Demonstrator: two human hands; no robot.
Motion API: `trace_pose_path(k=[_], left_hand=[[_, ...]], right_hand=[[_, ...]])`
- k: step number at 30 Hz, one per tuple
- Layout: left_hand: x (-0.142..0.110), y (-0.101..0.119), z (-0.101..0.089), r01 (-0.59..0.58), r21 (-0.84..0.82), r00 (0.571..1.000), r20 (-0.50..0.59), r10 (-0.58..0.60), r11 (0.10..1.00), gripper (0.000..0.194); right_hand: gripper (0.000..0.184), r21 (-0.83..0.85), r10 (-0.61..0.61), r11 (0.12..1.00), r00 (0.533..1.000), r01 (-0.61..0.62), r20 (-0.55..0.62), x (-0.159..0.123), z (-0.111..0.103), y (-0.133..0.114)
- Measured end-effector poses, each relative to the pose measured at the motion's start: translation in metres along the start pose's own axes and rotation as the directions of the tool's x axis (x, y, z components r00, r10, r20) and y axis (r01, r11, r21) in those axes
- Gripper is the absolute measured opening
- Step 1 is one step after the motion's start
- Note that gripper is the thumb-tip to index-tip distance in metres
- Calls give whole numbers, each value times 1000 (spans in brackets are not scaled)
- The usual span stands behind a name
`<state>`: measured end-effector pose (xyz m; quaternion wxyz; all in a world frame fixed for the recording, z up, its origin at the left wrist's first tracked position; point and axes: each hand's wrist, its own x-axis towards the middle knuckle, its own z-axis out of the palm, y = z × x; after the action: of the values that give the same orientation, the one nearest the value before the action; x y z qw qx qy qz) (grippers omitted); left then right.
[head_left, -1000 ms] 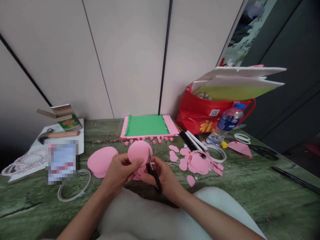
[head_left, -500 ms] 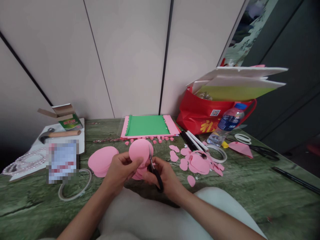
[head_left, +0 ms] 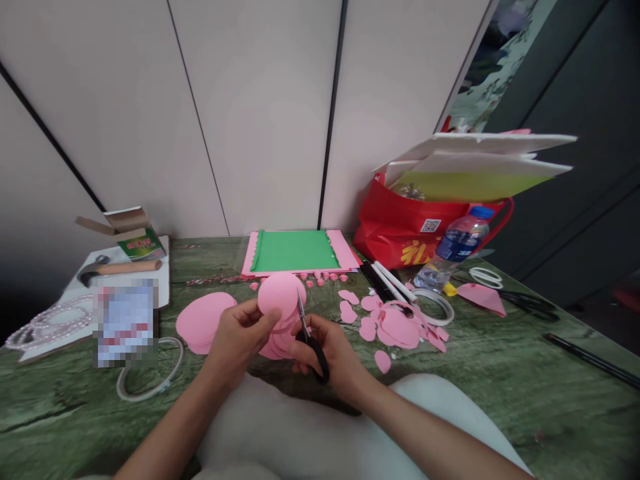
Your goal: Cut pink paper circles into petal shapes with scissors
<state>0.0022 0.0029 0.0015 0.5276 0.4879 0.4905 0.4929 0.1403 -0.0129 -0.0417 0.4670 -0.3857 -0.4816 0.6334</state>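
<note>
A pink paper circle is pinched at its lower left edge between the thumb and fingers of my left hand. My right hand is closed around the black handles of a pair of scissors. Their metal blades point up along the circle's right edge; whether they touch the paper I cannot tell. Below the held circle, more pink paper pieces lie on the table, partly hidden by my hands. Left of my left hand rests a stack of pink paper circles.
Cut pink scraps and a tape roll lie at the right, near a water bottle and red bag. Green paper is at the back. A hammer and another tape roll are at the left.
The pink circle has risen slightly, showing more of the pieces under it. The scissors have drawn back a little, down and to the right, in my right hand.
</note>
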Motion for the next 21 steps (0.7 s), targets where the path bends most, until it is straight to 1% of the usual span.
trace_pose_path(k=[3,5,9,11,14,16,21], left_hand=[[0,-2,-2,-25,8,1000,15,25,1000,27],[0,-3,-3,-27,6,998,62,26,1000,24],[0,-3,-2,12,-45,988,152,-5,999,22],[0,-3,-2,0,-21,988,152,3,1000,23],[0,-4,-3,-30,49,994,110,25,998,26],[0,-4,-3,-31,72,995,100,24,997,27],[-1,-3,-1,-13,111,993,119,0,994,30]], right_hand=[[37,3,-3,1000,1000,3,1,0,-1,3],[36,1,-13,1000,1000,13,9,0,-1,4],[36,-14,-26,1000,999,27,34,-1,1,4],[37,-39,-21,999,999,23,48,-2,1,2],[37,-61,-14,998,998,18,67,-3,1,0],[37,-49,-23,998,997,26,69,-2,1,-1],[43,14,-70,997,997,69,45,0,1,0]])
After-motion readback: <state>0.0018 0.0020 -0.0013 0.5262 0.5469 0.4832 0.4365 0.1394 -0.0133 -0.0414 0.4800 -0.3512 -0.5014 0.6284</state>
